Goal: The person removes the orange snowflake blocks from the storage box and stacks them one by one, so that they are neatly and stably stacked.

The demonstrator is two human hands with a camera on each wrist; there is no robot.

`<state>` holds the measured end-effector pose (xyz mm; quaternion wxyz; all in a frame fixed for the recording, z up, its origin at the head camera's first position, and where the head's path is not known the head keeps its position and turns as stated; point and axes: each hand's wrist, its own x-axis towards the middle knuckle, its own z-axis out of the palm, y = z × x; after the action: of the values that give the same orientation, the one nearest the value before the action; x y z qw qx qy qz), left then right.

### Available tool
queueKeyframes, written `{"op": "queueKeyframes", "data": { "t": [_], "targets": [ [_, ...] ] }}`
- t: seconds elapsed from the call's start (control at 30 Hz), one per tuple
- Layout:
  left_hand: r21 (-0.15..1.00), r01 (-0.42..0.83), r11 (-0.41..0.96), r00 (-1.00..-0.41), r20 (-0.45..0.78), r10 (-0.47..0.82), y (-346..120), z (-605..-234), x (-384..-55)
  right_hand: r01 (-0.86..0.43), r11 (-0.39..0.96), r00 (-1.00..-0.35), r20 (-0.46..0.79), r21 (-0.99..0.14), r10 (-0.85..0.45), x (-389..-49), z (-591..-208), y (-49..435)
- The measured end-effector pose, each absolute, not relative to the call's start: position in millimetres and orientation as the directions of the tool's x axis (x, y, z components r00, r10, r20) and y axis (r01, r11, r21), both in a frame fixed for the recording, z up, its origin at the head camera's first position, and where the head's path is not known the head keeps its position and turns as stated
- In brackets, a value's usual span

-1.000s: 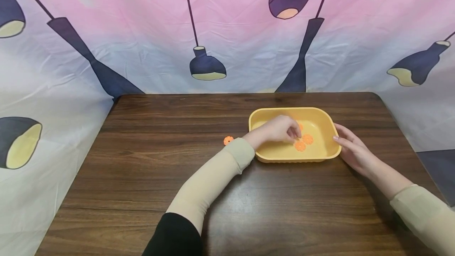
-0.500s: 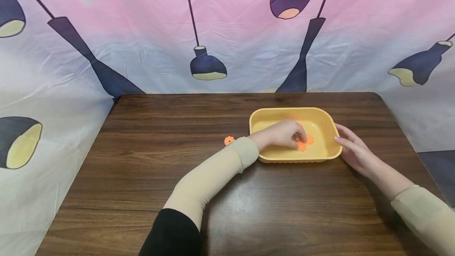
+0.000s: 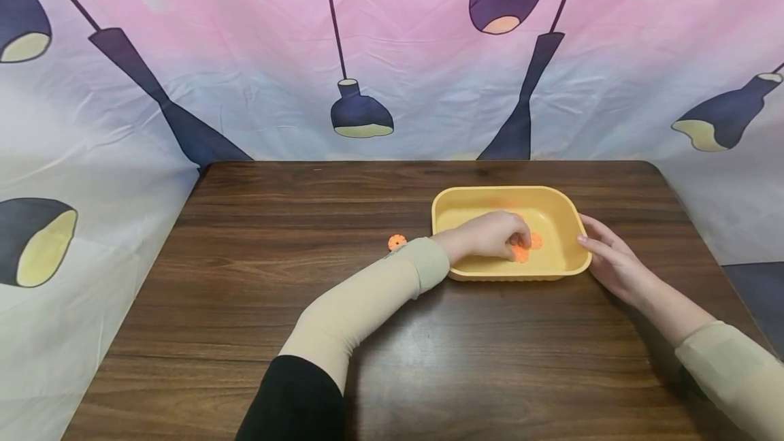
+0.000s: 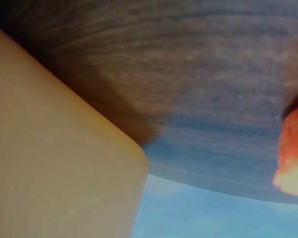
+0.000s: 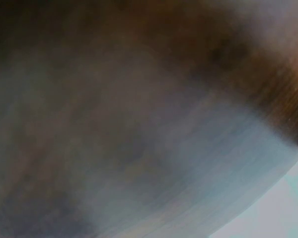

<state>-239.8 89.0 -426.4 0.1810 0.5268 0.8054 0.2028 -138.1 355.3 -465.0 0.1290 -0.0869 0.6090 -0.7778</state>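
In the head view my left hand (image 3: 493, 233) reaches into a yellow plastic basin (image 3: 569, 268), its fingers curled and pinching at an orange flower-shaped piece (image 3: 520, 254). A second orange piece (image 3: 536, 241) lies on the basin floor just right of the fingertips, and the hand partly hides the others. My right hand (image 3: 615, 264) holds the basin's right end, thumb over the rim and fingers along the outside. Left of the basin, beside my left sleeve, one more orange piece (image 3: 397, 242) with a dark centre hole rests on the table.
The basin stands on a dark wood-grain table (image 3: 275, 257), toward its back right. A lamp-patterned cloth (image 3: 275, 107) hangs behind the table's far edge. The left wrist view shows the basin's outer wall (image 4: 59, 158) up close; the right wrist view is mostly blurred tabletop (image 5: 139, 124).
My left hand has moved slightly right and toward me inside the basin, its fingers now over the orange pieces. The right hand keeps its hold on the rim.
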Motion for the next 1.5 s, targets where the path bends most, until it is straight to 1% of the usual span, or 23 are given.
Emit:
{"op": "queueKeyframes", "data": {
  "t": [0.13, 0.4, 0.77, 1.13, 1.5],
  "targets": [
    [0.528, 0.766, 0.368, -0.381, -0.089, 0.920, 90, -428, -240, 0.089, -0.235, -0.949, -0.011, -0.968, -0.315, -138, -465, 355],
    [0.514, 0.771, 0.376, -0.385, -0.096, 0.918, 91, -429, -242, 0.099, -0.227, -0.953, -0.027, -0.969, -0.302, -138, -464, 355],
    [0.580, 0.730, 0.363, -0.372, -0.109, 0.922, 85, -425, -244, 0.109, -0.212, -0.957, -0.045, -0.971, -0.287, -138, -465, 355],
    [0.593, 0.733, 0.333, -0.366, -0.068, 0.928, 71, -409, -246, 0.108, -0.216, -0.957, -0.043, -0.970, -0.286, -138, -465, 354],
    [0.591, 0.727, 0.351, -0.412, -0.034, 0.911, 48, -378, -251, 0.099, -0.224, -0.956, -0.031, -0.969, -0.291, -138, -465, 354]
  ]
}}
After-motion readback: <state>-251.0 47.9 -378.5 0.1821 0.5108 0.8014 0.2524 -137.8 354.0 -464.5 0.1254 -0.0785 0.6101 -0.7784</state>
